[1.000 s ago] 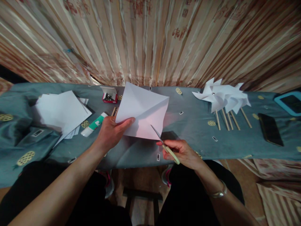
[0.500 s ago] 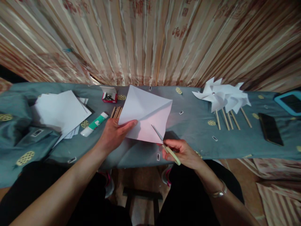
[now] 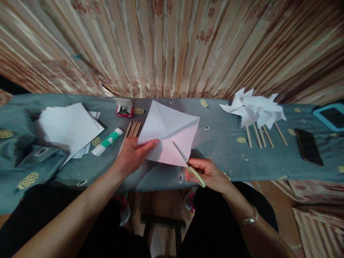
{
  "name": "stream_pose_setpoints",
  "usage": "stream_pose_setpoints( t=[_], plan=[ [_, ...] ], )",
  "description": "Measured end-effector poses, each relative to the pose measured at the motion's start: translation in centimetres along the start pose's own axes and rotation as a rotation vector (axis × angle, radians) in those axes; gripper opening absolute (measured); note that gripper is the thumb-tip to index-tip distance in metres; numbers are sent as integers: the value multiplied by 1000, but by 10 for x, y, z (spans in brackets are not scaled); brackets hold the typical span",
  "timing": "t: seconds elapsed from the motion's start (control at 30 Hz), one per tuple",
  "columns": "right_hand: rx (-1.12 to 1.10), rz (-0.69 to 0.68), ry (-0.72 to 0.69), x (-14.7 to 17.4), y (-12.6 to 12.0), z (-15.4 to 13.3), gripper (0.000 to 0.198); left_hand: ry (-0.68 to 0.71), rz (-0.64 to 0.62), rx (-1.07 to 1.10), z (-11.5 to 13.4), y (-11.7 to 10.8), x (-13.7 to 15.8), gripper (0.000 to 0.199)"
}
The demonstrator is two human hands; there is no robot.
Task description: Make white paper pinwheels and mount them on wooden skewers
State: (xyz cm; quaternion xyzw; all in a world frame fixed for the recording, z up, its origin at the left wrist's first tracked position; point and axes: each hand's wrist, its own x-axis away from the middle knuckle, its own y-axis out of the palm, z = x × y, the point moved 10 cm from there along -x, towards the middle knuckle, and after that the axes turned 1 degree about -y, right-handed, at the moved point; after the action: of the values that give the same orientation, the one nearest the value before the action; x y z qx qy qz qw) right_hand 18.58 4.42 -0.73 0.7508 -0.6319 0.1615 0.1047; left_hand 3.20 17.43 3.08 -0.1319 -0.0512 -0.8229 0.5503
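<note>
A square sheet of white paper [image 3: 169, 125] with diagonal creases is held up over the table by my left hand [image 3: 134, 154], thumb on top and the other fingers hidden beneath. My right hand [image 3: 206, 173] grips a pair of scissors [image 3: 197, 176] with pale green handles. One blade lies across the paper's near right corner, pointing toward its middle; the other blade is hidden under the sheet. Just behind my left hand lie several thin wooden sticks [image 3: 135, 129], partly covered by the hand and the paper.
A pile of white sheets [image 3: 67, 125] and a glue tube [image 3: 108, 142] lie to the left. Behind is a small red box [image 3: 125, 110] of metal pins. White paper pinwheels [image 3: 245, 107] on sticks, a phone [image 3: 308, 147] and a blue-framed device [image 3: 331, 116] are on the right.
The paper has shifted slightly right and toward me with my left hand, showing more of the sticks. The scissors stay at the near right corner, their handles slightly nearer.
</note>
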Motion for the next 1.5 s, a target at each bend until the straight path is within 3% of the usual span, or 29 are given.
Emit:
stream_pose_setpoints(
  t=[0.33,0.6,0.8,1.5],
  plan=[
    [-78,8,23,-1,1,4,37,-21,-1,74,-1,3,1,23],
    [-87,1,7,-1,2,0,38,-122,27,44,-10,2,4,33],
    [-108,-6,-1,0,3,1,36,-78,-34,89,-11,9,3,42],
    [-148,47,70,-1,1,4,32,-99,-7,106,-12,7,4,34]
  ],
)
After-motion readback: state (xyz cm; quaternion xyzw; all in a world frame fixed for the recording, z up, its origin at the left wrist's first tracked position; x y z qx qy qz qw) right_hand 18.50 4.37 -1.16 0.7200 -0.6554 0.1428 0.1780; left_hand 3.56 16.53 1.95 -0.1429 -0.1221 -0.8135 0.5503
